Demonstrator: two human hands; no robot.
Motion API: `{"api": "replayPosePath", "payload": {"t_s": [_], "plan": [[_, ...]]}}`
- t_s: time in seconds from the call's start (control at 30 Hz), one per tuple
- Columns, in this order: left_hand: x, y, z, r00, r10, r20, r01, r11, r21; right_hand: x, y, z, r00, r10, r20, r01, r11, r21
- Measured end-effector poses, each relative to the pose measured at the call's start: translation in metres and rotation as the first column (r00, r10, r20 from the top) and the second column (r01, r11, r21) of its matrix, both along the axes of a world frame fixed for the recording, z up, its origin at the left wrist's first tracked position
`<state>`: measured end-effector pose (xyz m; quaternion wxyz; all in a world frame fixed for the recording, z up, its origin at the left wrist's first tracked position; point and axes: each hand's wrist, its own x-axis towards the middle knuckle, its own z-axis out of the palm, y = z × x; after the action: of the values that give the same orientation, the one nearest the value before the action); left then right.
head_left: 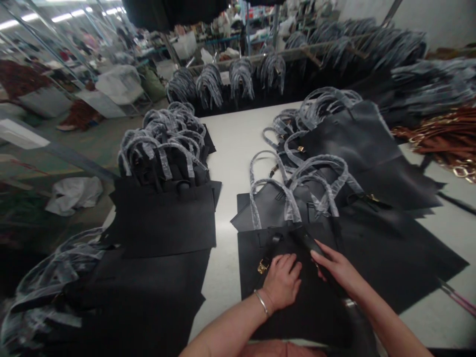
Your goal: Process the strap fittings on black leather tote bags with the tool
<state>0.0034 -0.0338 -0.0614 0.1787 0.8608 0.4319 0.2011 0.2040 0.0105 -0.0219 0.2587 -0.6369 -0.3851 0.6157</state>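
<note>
A black leather bag panel [308,317] lies before me, with two handles [293,210] wrapped in clear plastic at its far edge. My left hand [284,282] rests on this panel with its fingers laid down, just right of a gold buckle [263,266] on a short black strap. A long black strap [305,238] is gripped in my right hand [334,267], between thumb and fingers. It slants from the panel's upper edge down toward my right forearm, where a metal fitting [348,302] shows. The lower end of the strap is blurred.
Black panels with wrapped handles [163,144] are piled at left, and more panels [364,153] at right. Brown straps with gold rings [453,134] lie far right. A pink-handled tool [459,297] sits near the right edge. Handles hang from a rack [241,77] behind the white table [226,188].
</note>
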Motion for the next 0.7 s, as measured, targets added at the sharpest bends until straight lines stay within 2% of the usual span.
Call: {"api": "replayPosePath", "payload": {"t_s": [0.07,0.1,0.17,0.23,0.3,0.37,0.47,0.57,0.63,0.7], "plan": [[-0.009,0.003,0.001,0.997,0.065,0.048,-0.066,0.998,0.009,0.0,0.0,-0.001,1.0,0.012,0.019,-0.012,1.0,0.001],[-0.015,0.006,0.002,0.989,0.138,0.055,-0.139,0.99,0.017,0.0,-0.001,0.001,0.999,0.02,0.029,-0.02,1.0,0.006],[-0.029,0.016,0.006,0.949,0.315,0.024,-0.316,0.948,0.028,-0.001,-0.002,0.005,0.997,0.032,0.067,-0.033,0.999,0.02],[-0.043,0.033,0.01,0.913,0.405,-0.044,-0.404,0.914,0.026,-0.005,-0.002,0.011,0.99,0.045,0.132,-0.048,0.999,0.023],[-0.055,0.053,0.012,0.919,0.375,-0.122,-0.377,0.926,0.007,-0.01,-0.003,0.017,0.975,0.062,0.213,-0.065,0.998,0.011],[-0.064,0.072,0.014,0.939,0.296,-0.173,-0.303,0.953,-0.017,-0.015,-0.006,0.025,0.952,0.091,0.291,-0.101,0.995,0.019],[-0.071,0.092,0.014,0.963,0.187,-0.196,-0.205,0.976,-0.077,-0.019,-0.013,0.04,0.923,0.119,0.366,-0.155,0.985,0.07],[-0.073,0.103,0.014,0.974,0.131,-0.183,-0.156,0.979,-0.13,-0.017,-0.025,0.055,0.909,0.142,0.393,-0.176,0.983,0.051],[-0.075,0.107,0.016,0.973,0.146,-0.18,-0.172,0.975,-0.142,-0.016,-0.032,0.064,0.906,0.145,0.398,-0.177,0.983,0.044],[-0.077,0.106,0.022,0.967,0.172,-0.188,-0.202,0.968,-0.15,-0.024,-0.031,0.067,0.909,0.118,0.4,-0.168,0.981,0.092]]}}
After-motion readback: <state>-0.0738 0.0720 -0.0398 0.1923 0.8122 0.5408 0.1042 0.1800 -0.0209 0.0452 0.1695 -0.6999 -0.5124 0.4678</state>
